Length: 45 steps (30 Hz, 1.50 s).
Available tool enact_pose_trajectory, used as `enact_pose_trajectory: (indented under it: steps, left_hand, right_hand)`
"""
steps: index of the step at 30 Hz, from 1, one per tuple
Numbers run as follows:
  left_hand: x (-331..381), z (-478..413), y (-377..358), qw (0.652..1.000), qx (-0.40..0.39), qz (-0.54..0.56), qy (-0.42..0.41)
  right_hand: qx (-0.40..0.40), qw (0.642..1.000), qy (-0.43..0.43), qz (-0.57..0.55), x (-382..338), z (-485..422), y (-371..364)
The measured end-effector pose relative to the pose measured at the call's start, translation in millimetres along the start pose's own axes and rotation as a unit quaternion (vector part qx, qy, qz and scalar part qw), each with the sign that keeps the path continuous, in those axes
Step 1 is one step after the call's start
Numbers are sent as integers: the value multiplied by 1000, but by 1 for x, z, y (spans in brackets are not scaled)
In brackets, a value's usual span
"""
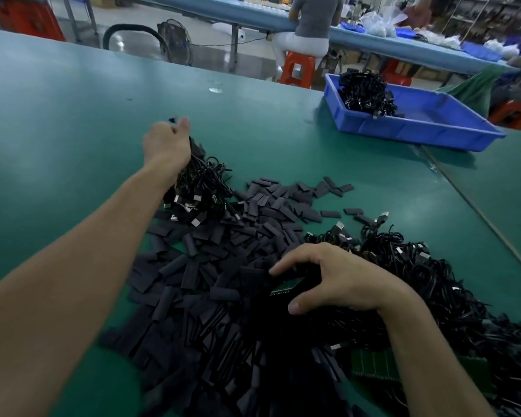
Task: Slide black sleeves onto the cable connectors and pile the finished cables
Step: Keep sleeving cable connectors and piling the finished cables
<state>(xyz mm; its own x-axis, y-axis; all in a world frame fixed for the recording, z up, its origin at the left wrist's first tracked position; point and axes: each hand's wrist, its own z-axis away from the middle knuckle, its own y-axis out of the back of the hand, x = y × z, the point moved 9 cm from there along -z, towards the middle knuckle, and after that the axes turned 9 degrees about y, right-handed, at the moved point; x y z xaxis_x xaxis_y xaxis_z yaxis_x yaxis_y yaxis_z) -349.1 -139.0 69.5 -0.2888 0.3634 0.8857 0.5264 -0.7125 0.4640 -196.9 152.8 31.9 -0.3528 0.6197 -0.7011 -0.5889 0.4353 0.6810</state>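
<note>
A wide heap of flat black sleeves (223, 266) covers the green table in front of me. My left hand (166, 142) reaches far forward, fingers closed around a bundle of black cables (202, 182) whose metal connectors hang toward me. My right hand (334, 278) rests low over the near sleeves, fingers curled and spread on top of the black pieces; whether it grips one I cannot tell. A tangled pile of black cables (433, 281) lies at the right.
A blue plastic tray (418, 130) holding more black cables (364, 94) stands at the far right of the green table (73, 115). A seam line runs along the table's right side. Beyond, a person sits on an orange stool (298, 70) at another bench.
</note>
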Motion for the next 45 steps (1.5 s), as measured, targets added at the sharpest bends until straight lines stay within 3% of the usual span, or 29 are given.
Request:
enact_pose_trajectory:
  steps: [6,9,13,15,18,21,24,29,34,40,43,45]
  left_hand:
    - [-18,-1,-29,990,-65,-125,-17]
    - [-17,13,-22,991,-17,-124,-50]
    - [7,72,-12,969,81,-142,-184]
    - [17,109,-20,966,26,-64,-247]
    - [23,163,-43,943,-150,70,-289]
    - [13,192,-74,910,-319,166,-204]
    - [2,203,-91,883,-390,237,-112]
    - [-8,203,-99,844,-426,326,-9]
    - [-10,206,-107,807,-478,346,28]
    - [-4,211,-109,770,-523,364,36]
    - [0,199,-98,777,-482,403,31]
    - [6,184,-80,760,-449,469,24]
  right_hand:
    - [157,987,26,3,-2,-5,18]
    - [245,968,46,-5,-5,-3,28]
    - [326,941,37,-86,4,-1,40]
    - [350,927,28,-135,12,-2,40]
    - [385,894,26,-226,20,-1,39]
    - [392,866,40,-307,23,-1,37]
    - [379,856,56,-347,21,-2,35]
    - [372,858,54,-351,19,-2,34]
    - [346,873,53,-341,17,-4,33]
    - [296,833,84,-461,10,-4,29]
    - [383,828,57,-405,23,7,45]
    - [479,824,17,-302,34,23,65]
